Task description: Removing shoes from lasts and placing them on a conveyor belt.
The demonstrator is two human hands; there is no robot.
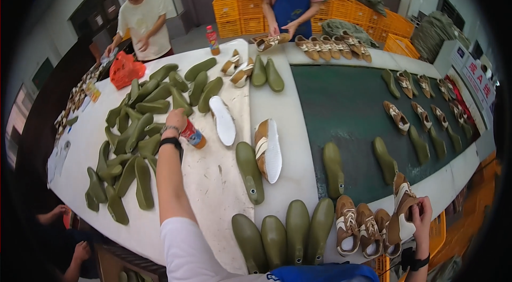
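My left hand (176, 120) is closed around the top of a drink bottle (194, 137) with a red and blue label and orange-brown liquid, tilted over the white table. In my right hand (422, 216) is a brown and white sneaker (401, 212), held at the table's front right edge. Beside it stand more brown sneakers (348, 226) with white laces. Several green shoe lasts (297, 228) are lined up in front of me. Ahead lie a single last (249, 172), a sneaker on its side (262, 146) and a white sole (223, 121) next to the bottle.
A heap of green lasts (140, 132) covers the left of the table. To the right, a dark green conveyor belt (346, 106) carries lasts and sneakers. Across the table, a person in a blue apron (293, 7) handles a shoe; another (141, 20) stands far left near a red bag (126, 69).
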